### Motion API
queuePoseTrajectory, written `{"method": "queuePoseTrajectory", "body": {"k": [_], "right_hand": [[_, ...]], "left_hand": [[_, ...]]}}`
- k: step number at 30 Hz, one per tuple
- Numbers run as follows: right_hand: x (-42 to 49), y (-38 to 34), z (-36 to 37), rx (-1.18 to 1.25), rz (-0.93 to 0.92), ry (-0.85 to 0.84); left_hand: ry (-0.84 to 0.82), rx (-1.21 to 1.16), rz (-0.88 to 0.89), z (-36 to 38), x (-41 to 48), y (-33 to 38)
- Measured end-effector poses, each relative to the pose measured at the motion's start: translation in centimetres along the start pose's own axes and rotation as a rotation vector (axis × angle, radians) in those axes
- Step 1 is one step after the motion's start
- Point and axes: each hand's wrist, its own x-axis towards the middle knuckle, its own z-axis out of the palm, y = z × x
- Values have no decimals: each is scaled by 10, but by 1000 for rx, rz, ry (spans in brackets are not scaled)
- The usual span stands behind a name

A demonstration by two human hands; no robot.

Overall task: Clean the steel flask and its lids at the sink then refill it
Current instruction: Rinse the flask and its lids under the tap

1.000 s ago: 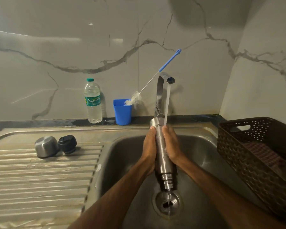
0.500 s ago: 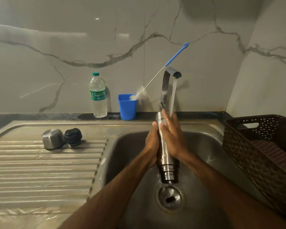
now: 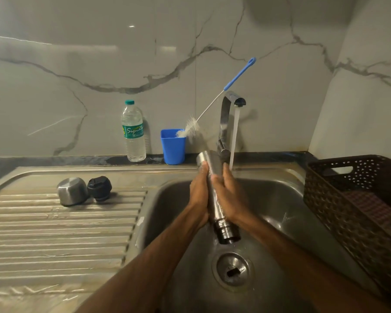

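Steel flask (image 3: 213, 167): brushed stainless, slim cylinder, uncapped, wet. Inverted and tilted, with the base up near the tap and the threaded neck and open mouth pointing down over the sink (image 3: 280, 199) basin, above the drain. Clasped between left hand (image 3: 199, 193) and right hand (image 3: 229, 195), 1 on each side of the body. 2 lids off, sitting on the drainboard (image 3: 54, 233) to the left: steel cup lid (image 3: 72, 191), closed end toward camera, and black stopper (image 3: 99, 188) just beside it on its right.

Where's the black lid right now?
In the head view, the black lid sits on the ribbed drainboard left of the basin, right of the steel cap.
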Motion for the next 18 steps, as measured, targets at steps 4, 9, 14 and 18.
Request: {"method": "queuePoseTrajectory", "body": {"k": [4, 9, 14, 18], "right_hand": [[-17, -11, 14, -494, -290, -1], [5, 2, -3, -303, -291, -32], [26, 13, -32, 9, -135, 69], [26, 14, -36, 230, -80, 90]], "left_hand": [[82, -35, 61, -4, 2, 8], [-58, -46, -51, 2, -3, 2], [-211, 88, -147, 13, -12, -5], [-278, 120, -136, 17, -16, 1]]}}
